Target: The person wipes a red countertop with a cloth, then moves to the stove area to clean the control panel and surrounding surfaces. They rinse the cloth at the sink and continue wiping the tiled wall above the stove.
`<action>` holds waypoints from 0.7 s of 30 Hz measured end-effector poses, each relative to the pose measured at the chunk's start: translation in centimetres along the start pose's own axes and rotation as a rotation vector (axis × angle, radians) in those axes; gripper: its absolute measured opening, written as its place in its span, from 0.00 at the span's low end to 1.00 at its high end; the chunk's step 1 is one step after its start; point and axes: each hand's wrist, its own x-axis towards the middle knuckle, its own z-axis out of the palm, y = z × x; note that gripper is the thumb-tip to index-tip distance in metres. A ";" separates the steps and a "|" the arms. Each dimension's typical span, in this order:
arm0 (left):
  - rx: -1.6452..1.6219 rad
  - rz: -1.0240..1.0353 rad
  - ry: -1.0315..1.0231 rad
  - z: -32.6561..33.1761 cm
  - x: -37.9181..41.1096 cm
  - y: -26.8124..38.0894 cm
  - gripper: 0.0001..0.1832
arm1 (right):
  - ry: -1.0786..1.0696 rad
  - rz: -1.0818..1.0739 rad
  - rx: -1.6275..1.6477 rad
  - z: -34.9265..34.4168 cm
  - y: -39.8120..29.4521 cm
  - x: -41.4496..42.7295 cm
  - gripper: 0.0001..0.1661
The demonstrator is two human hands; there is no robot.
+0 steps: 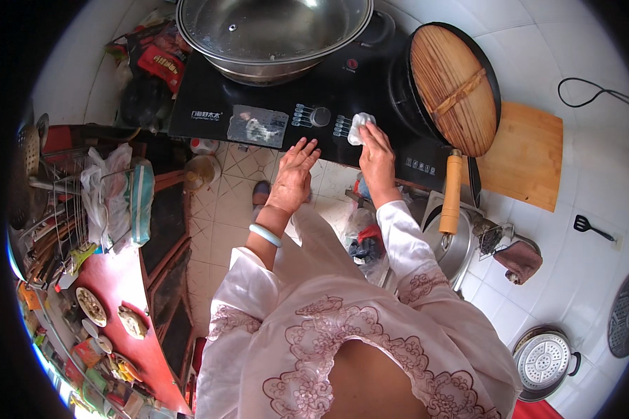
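In my right hand is a crumpled white tissue or cloth, pressed to the control panel of a black glass double cooktop. It lies beside a column of printed labels. What is under it is hidden. My left hand, with a pale bangle on the wrist, rests its fingertips at the cooktop's front edge and holds nothing. Just beyond those fingers is a round control knob. Left of the knob, a grey rectangular panel looks worn and whitish in the middle.
A large steel pot with a glass lid occupies the left burner. On the right stands a wok with a wooden lid, its wooden handle jutting towards me. A cutting board leans behind it. Left is a red table with dishes.
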 end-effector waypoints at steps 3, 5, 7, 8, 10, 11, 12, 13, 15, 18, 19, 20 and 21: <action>0.005 -0.008 -0.010 -0.1 0.0 0.1 0.30 | -0.024 0.016 -0.027 -0.5 -0.2 -0.2 0.16; 0.001 -0.008 -0.010 -0.1 -0.1 0.0 0.30 | -0.038 0.011 0.022 -0.5 0.1 1.2 0.14; -0.012 -0.002 -0.002 0.1 0.0 -0.1 0.30 | -0.049 0.015 0.044 -0.5 0.5 2.5 0.13; -0.016 -0.002 -0.002 0.2 0.0 -0.1 0.30 | -0.054 0.023 0.040 -0.5 0.7 2.9 0.12; -0.019 -0.004 -0.007 0.1 0.0 -0.1 0.30 | -0.052 0.031 0.021 -0.6 -0.1 2.8 0.12; -0.016 -0.005 -0.009 0.1 -0.1 -0.1 0.30 | -0.061 -0.016 -0.018 -0.5 -0.1 2.1 0.11; -0.012 -0.006 -0.009 -0.1 -0.1 -0.1 0.30 | -0.053 -0.037 -0.051 -0.4 -0.2 1.1 0.11; -0.012 -0.005 -0.008 0.0 -0.1 -0.1 0.30 | -0.045 -0.058 -0.089 -0.4 -0.3 0.2 0.12; -0.008 0.002 -0.002 -0.1 -0.1 -0.2 0.30 | -0.058 -0.049 -0.054 -0.6 -0.4 -0.2 0.11; -0.010 0.001 0.001 -0.1 -0.2 -0.1 0.30 | -0.053 -0.006 -0.011 -0.7 -0.3 1.8 0.11; -0.012 0.000 0.002 -0.1 -0.1 0.0 0.30 | -0.043 -0.007 -0.021 -0.5 -0.1 2.4 0.11; -0.017 0.000 0.005 0.1 -0.1 0.0 0.30 | -0.045 -0.013 -0.042 -0.5 -0.2 2.5 0.11; -0.021 0.000 0.009 0.1 -0.1 -0.1 0.30 | -0.046 -0.020 -0.061 -0.4 -0.4 2.6 0.11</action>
